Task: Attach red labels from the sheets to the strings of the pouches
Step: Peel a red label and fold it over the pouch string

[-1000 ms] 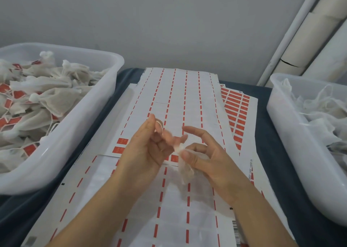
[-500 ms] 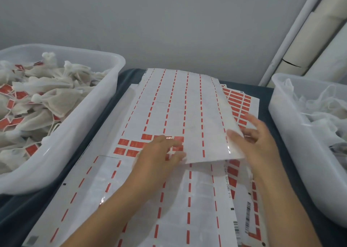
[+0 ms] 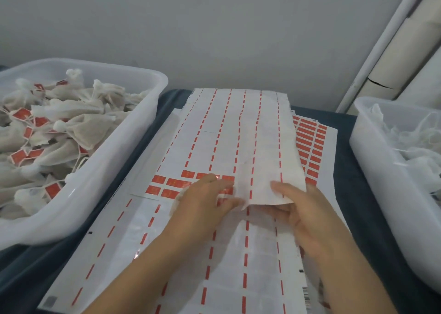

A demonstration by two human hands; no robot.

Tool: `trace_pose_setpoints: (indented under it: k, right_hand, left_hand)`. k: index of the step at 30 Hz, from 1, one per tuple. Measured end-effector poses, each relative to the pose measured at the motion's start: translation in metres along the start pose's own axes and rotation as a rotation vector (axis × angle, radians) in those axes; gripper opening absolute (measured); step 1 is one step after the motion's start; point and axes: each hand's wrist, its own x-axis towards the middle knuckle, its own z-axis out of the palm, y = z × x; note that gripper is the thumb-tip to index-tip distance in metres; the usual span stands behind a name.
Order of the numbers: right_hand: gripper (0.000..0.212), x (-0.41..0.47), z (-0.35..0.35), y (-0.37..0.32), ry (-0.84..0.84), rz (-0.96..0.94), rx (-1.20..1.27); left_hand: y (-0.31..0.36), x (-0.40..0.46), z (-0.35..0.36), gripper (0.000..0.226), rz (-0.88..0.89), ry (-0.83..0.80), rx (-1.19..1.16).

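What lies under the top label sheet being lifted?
Under the top sheet: another sheet with full red labels at right, a peeled sheet nearer. The rest is covered.

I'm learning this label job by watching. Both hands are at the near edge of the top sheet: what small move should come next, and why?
Probably peel one red label off the top sheet with the left hand. A few labels remain there, right under its fingertips, while the right hand grips the sheet's near edge, steadying it. Neither hand holds a pouch yet.
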Motion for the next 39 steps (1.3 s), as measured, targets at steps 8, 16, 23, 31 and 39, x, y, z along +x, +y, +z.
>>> trace_pose_setpoints:
  k: [8,16,23,31,39]
  right_hand:
    - [0.034,0.0,-0.014,-0.015,0.017,-0.1,0.344]
    - [0.044,-0.005,0.015,0.012,-0.079,-0.128,-0.117]
    - [0.023,-0.003,0.014,0.013,-0.092,-0.216,-0.179]
    - [0.028,-0.004,0.012,0.011,-0.178,-0.341,-0.324]
    - [0.047,-0.001,0.011,0.011,-0.102,-0.389,-0.448]
  left_hand:
    - [0.008,-0.012,0.0,0.031,0.288,0.268,0.267]
    - [0.012,-0.019,0.008,0.032,0.471,0.423,0.364]
    - [0.016,-0.018,0.003,0.025,0.422,0.38,0.137]
    - [0.022,-0.015,-0.001,0.04,0.279,0.386,-0.212]
    - [0.017,-0.009,-0.005,0.032,0.347,0.384,-0.195]
